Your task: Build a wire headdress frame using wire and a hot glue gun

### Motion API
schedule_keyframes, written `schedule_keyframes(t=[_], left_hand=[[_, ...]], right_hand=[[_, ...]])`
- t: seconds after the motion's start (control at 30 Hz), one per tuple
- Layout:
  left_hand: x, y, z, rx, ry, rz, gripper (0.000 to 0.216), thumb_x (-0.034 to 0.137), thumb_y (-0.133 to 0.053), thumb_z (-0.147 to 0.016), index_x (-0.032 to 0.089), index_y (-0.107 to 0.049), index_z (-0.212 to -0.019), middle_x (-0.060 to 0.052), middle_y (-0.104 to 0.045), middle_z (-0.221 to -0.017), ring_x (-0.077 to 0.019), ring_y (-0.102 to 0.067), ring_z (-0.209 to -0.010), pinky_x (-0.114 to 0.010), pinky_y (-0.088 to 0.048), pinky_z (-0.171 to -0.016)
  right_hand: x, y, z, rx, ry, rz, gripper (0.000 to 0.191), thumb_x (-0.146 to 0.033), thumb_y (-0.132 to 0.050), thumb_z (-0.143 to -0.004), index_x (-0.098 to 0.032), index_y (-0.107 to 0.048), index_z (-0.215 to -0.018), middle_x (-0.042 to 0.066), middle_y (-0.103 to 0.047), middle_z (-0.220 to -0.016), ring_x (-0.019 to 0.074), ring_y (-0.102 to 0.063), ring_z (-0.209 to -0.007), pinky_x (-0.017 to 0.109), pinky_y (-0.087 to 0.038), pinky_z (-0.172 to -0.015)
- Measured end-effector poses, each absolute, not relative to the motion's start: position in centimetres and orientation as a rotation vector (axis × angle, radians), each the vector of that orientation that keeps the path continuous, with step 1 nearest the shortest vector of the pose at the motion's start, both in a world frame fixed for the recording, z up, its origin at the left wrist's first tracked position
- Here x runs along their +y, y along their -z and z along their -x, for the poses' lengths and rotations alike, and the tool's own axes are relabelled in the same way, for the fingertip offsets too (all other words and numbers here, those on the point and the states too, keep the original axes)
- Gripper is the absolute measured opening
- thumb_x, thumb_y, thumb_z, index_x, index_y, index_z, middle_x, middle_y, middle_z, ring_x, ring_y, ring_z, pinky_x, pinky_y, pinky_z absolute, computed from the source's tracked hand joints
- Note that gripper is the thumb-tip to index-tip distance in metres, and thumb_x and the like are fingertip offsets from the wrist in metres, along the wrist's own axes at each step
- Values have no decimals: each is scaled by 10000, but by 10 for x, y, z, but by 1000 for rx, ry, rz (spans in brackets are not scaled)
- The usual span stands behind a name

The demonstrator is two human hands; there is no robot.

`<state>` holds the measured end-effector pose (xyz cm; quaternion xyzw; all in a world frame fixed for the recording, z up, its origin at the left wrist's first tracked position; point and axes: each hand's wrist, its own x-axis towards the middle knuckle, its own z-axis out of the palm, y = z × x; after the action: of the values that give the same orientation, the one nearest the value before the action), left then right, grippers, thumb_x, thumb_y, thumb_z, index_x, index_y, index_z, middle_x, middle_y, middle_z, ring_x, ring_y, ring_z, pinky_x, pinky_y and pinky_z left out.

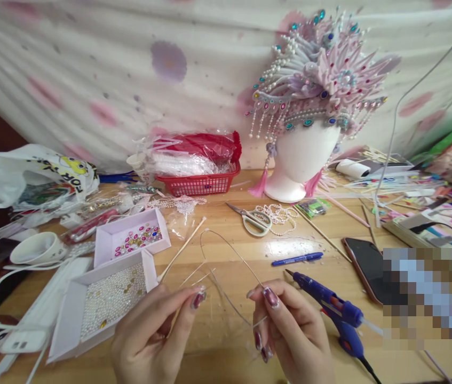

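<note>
My left hand [151,330] is at the lower middle, thumb and forefinger pinched together on thin wire. My right hand [292,330] is closed to the right of it, also pinching thin wire [234,249]. The wire bows up from the right fingers in a wide loop and comes back down between the hands. Short, thin strands [199,277] stick out by my left fingertips; whether they are one piece with the loop I cannot tell. Close to my left hand lies a white tray of small pearl beads [109,301]. A blue glue gun [325,298] rests beside my right hand.
Behind stand a white mannequin head [301,160] with a beaded pink headdress [322,80] and a red basket [199,184]. Scissors [255,221], a blue pen [298,259] and a phone [364,269] lie on the table. A gem tray [103,242] and cup [37,248] are left.
</note>
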<state>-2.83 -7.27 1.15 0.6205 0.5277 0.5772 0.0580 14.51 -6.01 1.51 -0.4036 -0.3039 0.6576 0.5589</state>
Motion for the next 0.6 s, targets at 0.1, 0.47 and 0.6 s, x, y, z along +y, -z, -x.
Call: schedule_keyframes(t=[0.1,0.47,0.6], left_hand=[[-76,-9,28,1619,-1728,-1868,125,100,-717,-838,220,-746,-859,57,-578,-584,-83,-494,-479,-195,-388,-408],[-76,-10,22,1617,-1725,-1971,130,88,-724,-835,210,-745,-875,69,-501,-564,-70,-437,-454,-204,-361,-413],[-76,-11,22,1613,-1718,-1956,129,119,-728,-845,228,-760,-907,70,-490,-579,-65,-435,-466,-191,-362,-417]], right_hand=[[-62,-11,-145,-697,-1571,954,365,-530,-818,-778,-174,-742,-809,-29,-601,-459,41,-497,-379,142,-340,-412],[-69,-6,-151,-886,-1510,987,443,-610,-664,-881,-177,-758,-897,4,-630,-570,111,-564,-518,233,-422,-529],[-71,-5,-154,-1003,-1488,1015,467,-624,-586,-926,-188,-755,-922,21,-658,-602,130,-581,-555,257,-442,-574]])
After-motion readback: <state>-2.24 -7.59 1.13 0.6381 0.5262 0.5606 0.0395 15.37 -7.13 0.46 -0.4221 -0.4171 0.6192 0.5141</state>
